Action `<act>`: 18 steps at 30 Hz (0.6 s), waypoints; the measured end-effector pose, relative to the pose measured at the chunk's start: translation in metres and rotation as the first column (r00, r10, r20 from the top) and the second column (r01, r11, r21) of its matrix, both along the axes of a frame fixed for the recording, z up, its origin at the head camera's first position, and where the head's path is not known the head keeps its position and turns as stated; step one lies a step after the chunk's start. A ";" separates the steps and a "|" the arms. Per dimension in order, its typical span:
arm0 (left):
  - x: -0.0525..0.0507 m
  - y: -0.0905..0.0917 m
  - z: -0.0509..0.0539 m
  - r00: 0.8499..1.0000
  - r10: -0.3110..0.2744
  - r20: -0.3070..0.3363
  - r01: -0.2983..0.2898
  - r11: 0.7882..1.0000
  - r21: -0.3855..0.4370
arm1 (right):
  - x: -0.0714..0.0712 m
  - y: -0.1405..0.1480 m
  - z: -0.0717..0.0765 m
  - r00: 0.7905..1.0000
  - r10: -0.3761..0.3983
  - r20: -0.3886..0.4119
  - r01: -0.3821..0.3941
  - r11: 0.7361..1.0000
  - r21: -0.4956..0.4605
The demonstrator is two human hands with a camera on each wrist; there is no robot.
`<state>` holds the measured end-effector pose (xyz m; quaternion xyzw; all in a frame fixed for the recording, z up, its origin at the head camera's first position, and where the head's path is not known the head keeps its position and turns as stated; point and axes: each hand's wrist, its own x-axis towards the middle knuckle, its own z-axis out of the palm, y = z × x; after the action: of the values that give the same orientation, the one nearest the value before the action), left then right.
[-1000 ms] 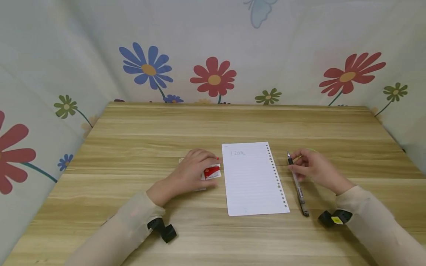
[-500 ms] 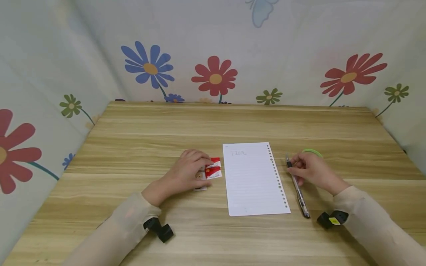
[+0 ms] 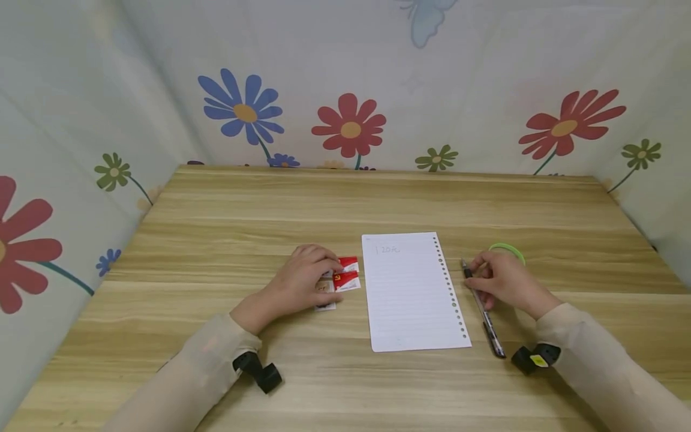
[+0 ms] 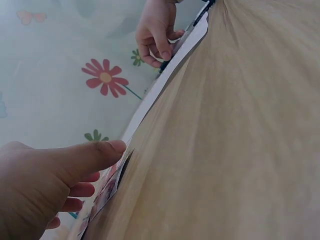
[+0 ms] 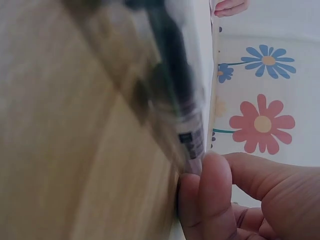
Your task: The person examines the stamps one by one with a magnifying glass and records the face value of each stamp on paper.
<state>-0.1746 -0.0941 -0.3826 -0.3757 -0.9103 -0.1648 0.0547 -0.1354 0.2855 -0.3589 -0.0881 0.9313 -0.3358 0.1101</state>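
Observation:
The left hand rests on small printed cards, with two red and white ones showing past its fingertips. In the left wrist view the left thumb lies over the cards' edge. The right hand pinches a clear pen with a black grip between thumb and fingers, its tip pointing away from the person. In the right wrist view the right hand holds the pen barrel, which is blurred close to the camera. Between the hands lies a lined sheet with handwriting at its top.
A light green ring-shaped object lies behind the right hand, partly hidden by it. The wooden table runs back to a flower-printed cloth. Black wrist cameras sit at both sleeves.
The left hand has drawn back to the left, uncovering more of the red cards. The right hand has moved slightly nearer the person with the pen, and more of the green object shows.

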 end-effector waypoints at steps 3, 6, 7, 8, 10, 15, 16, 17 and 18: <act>-0.001 -0.002 0.000 1.000 0.005 0.009 -0.005 1.000 0.011 | -0.001 -0.001 -0.002 1.000 -0.005 -0.005 0.005 1.000 0.019; -0.003 -0.004 0.004 1.000 0.005 0.019 -0.005 1.000 0.000 | -0.002 -0.001 -0.002 1.000 -0.011 -0.003 0.011 1.000 0.023; -0.003 -0.006 0.006 1.000 0.000 0.024 0.000 1.000 -0.004 | -0.002 -0.001 -0.002 1.000 -0.013 0.002 0.013 1.000 0.020; -0.004 -0.007 0.007 0.999 -0.004 0.034 0.004 1.000 -0.007 | -0.002 -0.001 -0.002 1.000 -0.015 0.006 0.014 1.000 0.017; -0.005 -0.010 0.009 0.999 -0.017 0.043 0.018 1.000 -0.010 | -0.002 -0.001 -0.002 1.000 -0.017 0.012 0.017 1.000 0.013; -0.008 -0.018 0.011 0.996 -0.048 0.073 0.047 0.999 0.009 | -0.003 -0.002 -0.001 1.000 -0.023 0.018 0.023 1.000 0.006; -0.008 -0.020 0.011 0.996 -0.049 0.080 0.048 0.999 0.010 | -0.003 -0.001 -0.001 1.000 -0.024 0.019 0.024 1.000 0.002; -0.009 -0.021 0.011 0.995 -0.051 0.084 0.050 0.999 0.010 | -0.003 -0.001 -0.001 0.999 -0.024 0.022 0.024 1.000 -0.001; -0.009 -0.022 0.011 0.995 -0.051 0.089 0.050 0.999 0.010 | -0.003 -0.001 -0.001 0.999 -0.024 0.025 0.024 1.000 -0.005</act>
<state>-0.1836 -0.1164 -0.3719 -0.3907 -0.9014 -0.1864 0.0114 -0.1379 0.2842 -0.3597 -0.0730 0.9300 -0.3407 0.1173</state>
